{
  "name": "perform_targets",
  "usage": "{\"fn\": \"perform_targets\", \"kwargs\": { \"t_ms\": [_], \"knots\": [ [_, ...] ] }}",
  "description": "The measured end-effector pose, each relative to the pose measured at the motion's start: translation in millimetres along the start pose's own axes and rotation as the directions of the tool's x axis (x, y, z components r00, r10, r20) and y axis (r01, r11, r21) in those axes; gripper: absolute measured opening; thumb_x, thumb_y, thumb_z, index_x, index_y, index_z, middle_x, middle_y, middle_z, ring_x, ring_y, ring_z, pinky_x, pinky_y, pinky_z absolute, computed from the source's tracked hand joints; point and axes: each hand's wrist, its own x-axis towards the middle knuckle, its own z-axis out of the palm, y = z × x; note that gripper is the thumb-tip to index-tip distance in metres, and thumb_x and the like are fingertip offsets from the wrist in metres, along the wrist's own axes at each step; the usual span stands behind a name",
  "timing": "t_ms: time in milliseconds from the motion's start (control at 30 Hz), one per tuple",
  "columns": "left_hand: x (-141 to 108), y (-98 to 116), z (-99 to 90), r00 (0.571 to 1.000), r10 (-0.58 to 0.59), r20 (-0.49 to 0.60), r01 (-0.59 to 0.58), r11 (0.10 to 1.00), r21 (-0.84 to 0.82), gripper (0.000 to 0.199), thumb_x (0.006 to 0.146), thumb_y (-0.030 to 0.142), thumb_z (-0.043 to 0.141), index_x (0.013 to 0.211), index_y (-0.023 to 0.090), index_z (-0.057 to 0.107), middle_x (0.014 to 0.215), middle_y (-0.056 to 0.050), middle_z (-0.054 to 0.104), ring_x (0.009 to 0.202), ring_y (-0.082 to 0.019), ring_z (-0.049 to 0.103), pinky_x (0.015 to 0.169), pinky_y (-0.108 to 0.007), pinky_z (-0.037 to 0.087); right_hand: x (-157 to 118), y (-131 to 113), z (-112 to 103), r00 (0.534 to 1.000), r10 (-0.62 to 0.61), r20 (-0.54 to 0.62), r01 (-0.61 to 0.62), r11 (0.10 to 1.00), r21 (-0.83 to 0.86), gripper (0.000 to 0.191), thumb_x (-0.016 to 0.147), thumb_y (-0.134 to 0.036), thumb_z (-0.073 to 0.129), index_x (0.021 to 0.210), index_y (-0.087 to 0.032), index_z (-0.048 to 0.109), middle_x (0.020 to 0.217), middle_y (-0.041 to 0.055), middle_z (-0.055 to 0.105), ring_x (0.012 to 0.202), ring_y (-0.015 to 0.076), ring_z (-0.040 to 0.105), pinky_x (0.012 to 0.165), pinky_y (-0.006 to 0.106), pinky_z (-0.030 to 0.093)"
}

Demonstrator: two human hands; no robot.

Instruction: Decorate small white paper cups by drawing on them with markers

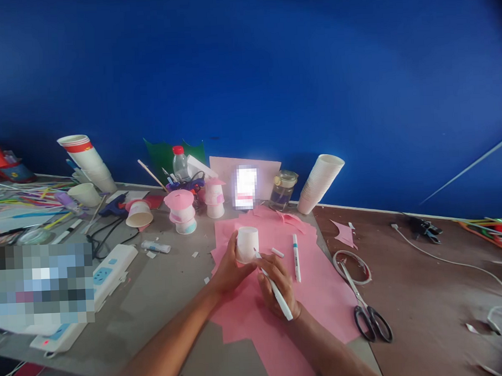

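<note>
White paper cup (248, 244), smooth, tapered, plain walls, probably upside down; sits over pink sheets (240, 327) near middle of table (189, 301). Left grip (233, 268) wrapped round cup, fingers along its left side, thumb low at front. Right grip (283, 279) closed on slim white pen (282, 304), tip at cup's lower right wall; contact too small to confirm. Pink sheets matte, layered, edges jagged. Plastic marker (296, 258), blue band, and small white cap (277, 253) lie right of cup. Black-handled steel scissors (367, 316) farther right. Tall cup stack (321, 185) leans behind.
</note>
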Motion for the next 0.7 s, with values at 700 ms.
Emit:
{"fn": "perform_targets", "kwargs": {
  "t_ms": [700],
  "knots": [
    [0.6,3.4,-1.9,1.000,-0.028,0.004,0.028,0.999,-0.046,0.085,0.072,0.032,0.071,0.143,0.020,0.025,0.135,-0.012,0.048,0.120,-0.027,0.049,0.099,-0.038,0.042,-2.5,1.4,6.3,0.989,0.097,-0.112,-0.100,0.995,-0.027,0.030,0.085,-0.012,0.048,0.113,-0.023,0.050,0.093,0.0045,0.064,0.081,0.0189,0.064,0.076,0.036,0.053]
  ]
}}
